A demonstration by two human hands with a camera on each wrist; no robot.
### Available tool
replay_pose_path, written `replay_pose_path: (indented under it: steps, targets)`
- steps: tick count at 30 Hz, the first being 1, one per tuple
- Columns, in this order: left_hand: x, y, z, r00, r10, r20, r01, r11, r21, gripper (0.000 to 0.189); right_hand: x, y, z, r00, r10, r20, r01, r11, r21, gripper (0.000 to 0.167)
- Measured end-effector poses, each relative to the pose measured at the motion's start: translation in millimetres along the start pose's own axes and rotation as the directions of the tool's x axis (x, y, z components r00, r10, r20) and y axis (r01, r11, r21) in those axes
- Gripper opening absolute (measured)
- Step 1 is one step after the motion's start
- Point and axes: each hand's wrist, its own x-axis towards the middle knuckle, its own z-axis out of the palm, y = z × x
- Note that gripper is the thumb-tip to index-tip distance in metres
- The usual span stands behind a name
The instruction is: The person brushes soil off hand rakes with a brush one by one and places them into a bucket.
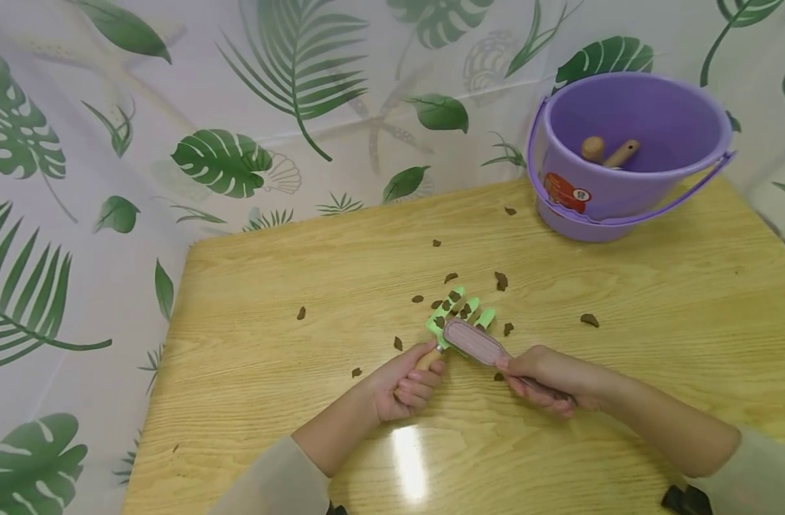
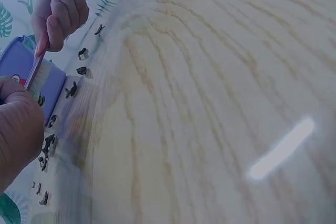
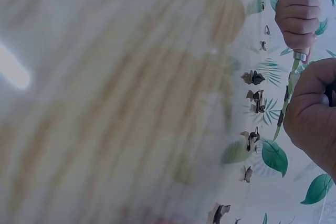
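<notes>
My left hand (image 1: pixel 405 386) grips the wooden handle of a small green garden rake (image 1: pixel 434 330), its tines pointing away from me. Several dark brown crumbly bits (image 1: pixel 455 295) lie on and around the tines. A brush with a flat, pinkish-brown back (image 1: pixel 474 342) is held in my right hand (image 1: pixel 547 379), fingers curled round its handle. Its head overlaps the rake's right side in the head view. Pale bristles (image 2: pixel 47 74) show under it in the left wrist view. The right wrist view catches the rake (image 3: pixel 289 90) edge-on with brown bits on it.
A purple bucket (image 1: pixel 624 204) stands at the back right of the wooden table (image 1: pixel 250 400), with wooden handles (image 1: pixel 607 151) inside. More brown bits (image 1: pixel 589 320) are scattered over the tabletop. A leaf-patterned cloth (image 1: pixel 340 86) hangs behind the table and along its left side.
</notes>
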Motion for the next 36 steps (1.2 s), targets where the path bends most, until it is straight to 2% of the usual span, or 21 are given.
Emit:
replay_pose_path:
  steps: [3, 5, 10, 15, 20, 27, 36]
  targets:
    - [0.5, 1.5, -0.5, 1.0, -0.016, 0.009, 0.016, 0.998, -0.053, 0.048, -3.3, 4, 0, 1.0, -0.001, -0.007, 0.001, 1.0, -0.005, 0.041]
    - [0.0, 2.8, -1.1, 1.0, -0.009, -0.007, 0.008, 0.998, -0.063, 0.048, -6.5, 7, 0, 1.0, -0.002, -0.011, 0.002, 1.0, -0.005, 0.041]
    - [-2.0, 6.1, -2.5, 0.998, 0.019, -0.056, -0.021, 0.999, -0.03, 0.046, -13.8, 10, -4, 1.0, -0.007, -0.028, 0.007, 1.0, -0.01, 0.042]
    - [-2.8, 10.8, -2.5, 0.998, 0.029, -0.054, -0.032, 0.998, -0.054, 0.05, -23.3, 3, -14, 0.998, -0.02, -0.062, 0.018, 0.999, -0.033, 0.042]
    - [-5.2, 12.5, -1.5, 0.998, 0.044, -0.05, -0.047, 0.997, -0.056, 0.049, -30.2, -8, -28, 0.999, -0.012, -0.048, 0.013, 1.0, 0.021, 0.041]
    - [-3.2, 9.3, 5.1, 0.998, 0.038, -0.04, -0.039, 0.999, -0.018, 0.047, -27.7, -20, -24, 0.999, -0.031, -0.012, 0.031, 0.999, 0.041, 0.042]
    - [2.5, 6.4, 11.3, 1.0, 0.015, -0.003, -0.015, 0.999, -0.031, 0.049, -13.2, -30, -12, 0.999, -0.04, 0.004, 0.039, 0.998, 0.041, 0.04]
